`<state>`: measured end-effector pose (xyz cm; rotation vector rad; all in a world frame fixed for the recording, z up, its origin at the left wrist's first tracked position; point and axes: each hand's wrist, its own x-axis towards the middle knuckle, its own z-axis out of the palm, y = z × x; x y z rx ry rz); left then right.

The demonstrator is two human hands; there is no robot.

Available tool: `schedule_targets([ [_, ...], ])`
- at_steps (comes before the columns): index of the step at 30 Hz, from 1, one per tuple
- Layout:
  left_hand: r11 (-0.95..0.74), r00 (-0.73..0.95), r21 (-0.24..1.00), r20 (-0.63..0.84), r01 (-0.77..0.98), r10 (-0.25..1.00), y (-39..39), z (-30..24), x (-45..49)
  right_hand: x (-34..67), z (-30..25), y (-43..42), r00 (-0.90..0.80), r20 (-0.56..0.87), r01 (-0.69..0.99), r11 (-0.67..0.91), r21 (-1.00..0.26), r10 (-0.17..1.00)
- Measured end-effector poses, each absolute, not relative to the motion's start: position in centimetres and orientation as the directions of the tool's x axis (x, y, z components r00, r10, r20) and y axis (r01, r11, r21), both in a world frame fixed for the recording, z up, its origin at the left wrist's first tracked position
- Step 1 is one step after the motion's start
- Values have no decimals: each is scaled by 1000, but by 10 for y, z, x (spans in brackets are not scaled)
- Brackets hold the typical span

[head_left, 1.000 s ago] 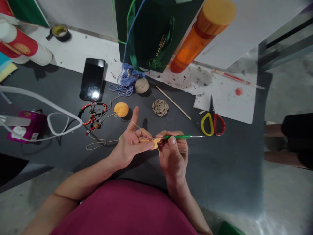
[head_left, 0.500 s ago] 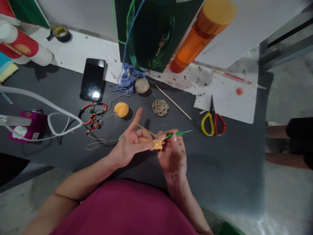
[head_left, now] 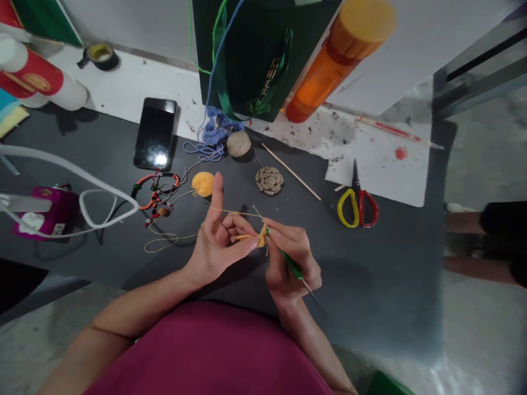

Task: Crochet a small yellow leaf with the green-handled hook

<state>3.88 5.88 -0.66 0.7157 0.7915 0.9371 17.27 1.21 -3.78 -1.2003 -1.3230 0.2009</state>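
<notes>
Between thumb and fingers, my left hand (head_left: 216, 241) pinches a small piece of yellow crochet work (head_left: 262, 237). Its index finger points up with a strand of yellow yarn (head_left: 234, 212) drawn across it toward the hook. My right hand (head_left: 293, 260) is closed around a green-handled crochet hook (head_left: 293, 264), whose metal tip rises at the yellow piece. The hook's other thin metal end sticks out below the hand. A yellow yarn ball (head_left: 203, 184) lies just beyond my left index finger. Farther off sit a crocheted beige rosette (head_left: 269, 181) and a beige yarn ball (head_left: 239, 144).
Scissors (head_left: 357, 206) with yellow and red handles lie to the right, near a thin wooden stick (head_left: 291, 171). A phone (head_left: 155, 133), beaded bracelets (head_left: 154, 192) and blue yarn (head_left: 216, 129) are at the left. An orange bottle (head_left: 329, 71) and dark green bag (head_left: 247, 60) stand behind.
My right hand has changed its hold: the hook, earlier pointing right, now has its tip up at the yellow piece. My left index finger has moved left and straightened upward.
</notes>
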Motion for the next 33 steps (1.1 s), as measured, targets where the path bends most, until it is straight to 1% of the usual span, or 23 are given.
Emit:
schedule_targets([
  [1,415,366,810,-269,-414,891,58,-7,39,172,-39,12,332,626,498,432,-752,706],
  [2,428,378,800,-274,-421,884,58,-7,39,171,-40,12,367,601,461,422,-781,710],
  [3,451,401,779,-281,-435,872,58,-8,39,169,-41,13,420,556,384,415,-825,717],
  [5,520,459,717,-306,-464,834,59,-10,39,167,-41,16,506,419,137,410,-902,754],
  [6,560,491,681,-326,-471,808,60,-11,39,167,-40,18,516,343,-7,404,-915,785],
  [8,633,544,612,-361,-475,758,62,-12,38,166,-37,21,457,189,-260,333,-906,869],
  [9,661,566,582,-373,-474,735,63,-12,38,167,-35,23,415,123,-350,283,-893,901],
  [11,699,599,538,-386,-471,701,63,-12,38,167,-32,24,351,24,-463,196,-864,936],
  [14,723,624,507,-390,-469,677,64,-11,37,168,-28,24,301,-53,-550,128,-825,952],
  [17,732,623,503,-405,-459,670,64,-11,37,170,-25,24,277,-105,-581,79,-810,955],
  [21,696,598,555,-388,-456,702,64,-12,37,173,-24,23,307,-138,-535,51,-844,941],
  [24,639,559,608,-355,-471,750,64,-13,36,176,-24,23,365,-83,-473,107,-875,927],
  [27,587,535,657,-314,-474,784,63,-14,36,180,-23,23,396,-10,-376,152,-914,918],
  [33,474,477,781,-261,-406,839,63,-11,35,189,-21,23,346,106,-252,201,-947,932],
])
